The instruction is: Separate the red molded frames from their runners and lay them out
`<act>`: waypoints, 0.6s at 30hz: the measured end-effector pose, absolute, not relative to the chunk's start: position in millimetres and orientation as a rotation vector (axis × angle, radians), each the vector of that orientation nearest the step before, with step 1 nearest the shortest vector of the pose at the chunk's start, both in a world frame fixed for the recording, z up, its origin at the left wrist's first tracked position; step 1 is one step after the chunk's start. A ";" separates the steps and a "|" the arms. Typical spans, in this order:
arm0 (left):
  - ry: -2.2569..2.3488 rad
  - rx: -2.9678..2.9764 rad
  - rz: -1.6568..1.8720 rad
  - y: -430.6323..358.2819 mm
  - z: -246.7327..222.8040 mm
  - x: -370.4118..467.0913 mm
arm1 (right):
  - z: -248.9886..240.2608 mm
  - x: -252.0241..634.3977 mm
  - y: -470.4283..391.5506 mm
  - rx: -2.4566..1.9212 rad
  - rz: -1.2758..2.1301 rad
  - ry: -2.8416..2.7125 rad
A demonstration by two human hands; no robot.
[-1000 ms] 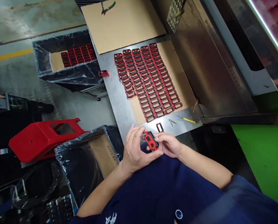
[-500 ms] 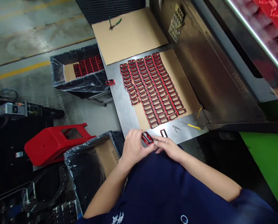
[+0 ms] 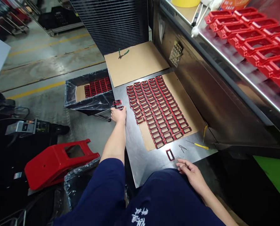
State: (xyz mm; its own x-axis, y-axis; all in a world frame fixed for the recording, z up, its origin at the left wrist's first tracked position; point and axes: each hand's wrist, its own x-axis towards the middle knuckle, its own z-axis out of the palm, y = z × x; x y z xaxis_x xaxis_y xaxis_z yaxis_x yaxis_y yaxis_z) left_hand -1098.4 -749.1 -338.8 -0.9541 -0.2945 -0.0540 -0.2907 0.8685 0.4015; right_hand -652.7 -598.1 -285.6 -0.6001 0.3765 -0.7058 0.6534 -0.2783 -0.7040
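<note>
Drawn apart from the right hand (image 3: 191,174), the left hand (image 3: 118,115) has moved out to the smooth metal table's (image 3: 138,158) nine-o'clock edge. Flat, matte brown cardboard (image 3: 187,108) bears rows of oblong, hollow red-and-black frames (image 3: 168,106). Left fingers and thumb pinch a held frame (image 3: 120,108), with a loose frame (image 3: 118,104) just beyond. At five o'clock, the right hand is empty, half-curled, near a lone frame (image 3: 168,155).
</note>
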 end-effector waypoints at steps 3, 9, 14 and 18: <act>-3.030 0.504 -0.644 -744.2 -348.0 -1114.2 | -287.9 -654.6 -597.5 1.319 -1.978 1.729; -3.067 0.207 -0.703 -747.5 -362.0 -1136.0 | -289.5 -660.1 -597.0 1.325 -1.922 1.731; -3.092 0.012 -0.723 -743.7 -364.0 -1161.2 | -298.1 -654.2 -598.7 1.366 -1.910 1.701; -3.095 -0.068 -0.729 -737.8 -363.6 -1188.0 | -306.4 -648.1 -599.7 1.483 -1.912 1.654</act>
